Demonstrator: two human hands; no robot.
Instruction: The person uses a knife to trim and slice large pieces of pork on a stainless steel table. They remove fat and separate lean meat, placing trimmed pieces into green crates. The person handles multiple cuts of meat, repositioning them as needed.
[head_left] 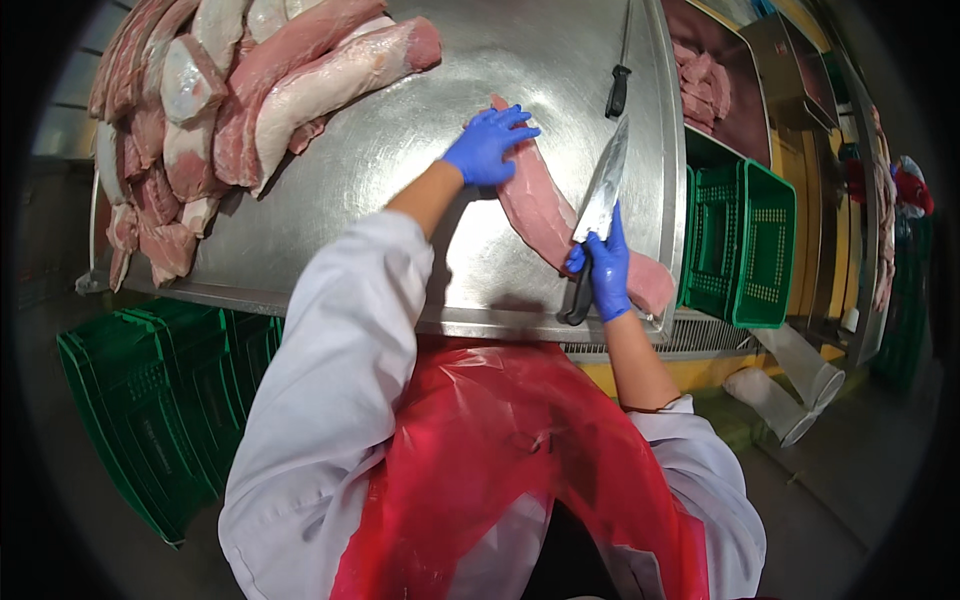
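Note:
A long strip of pink meat, a loin [538, 203], lies slantwise on the steel table [390, 190], its near end towards the table's right front corner. Across its far end rests my left hand [491, 146] in a blue glove, fingers stretched out. My right hand [607, 268], gloved the same way, is closed on a large knife [604, 185] with a black handle. The blade points away from me, over the right side of the loin. Behind its tip, a second thin tool with a black handle [618, 92] lies on the table.
Many loins [300, 105] are piled at the far left. Right of the table stand a bin of cut meat [703, 85] and a green crate [765, 245]. More green crates [150, 400] stand at the lower left. Clear plastic [785, 390] lies at the lower right.

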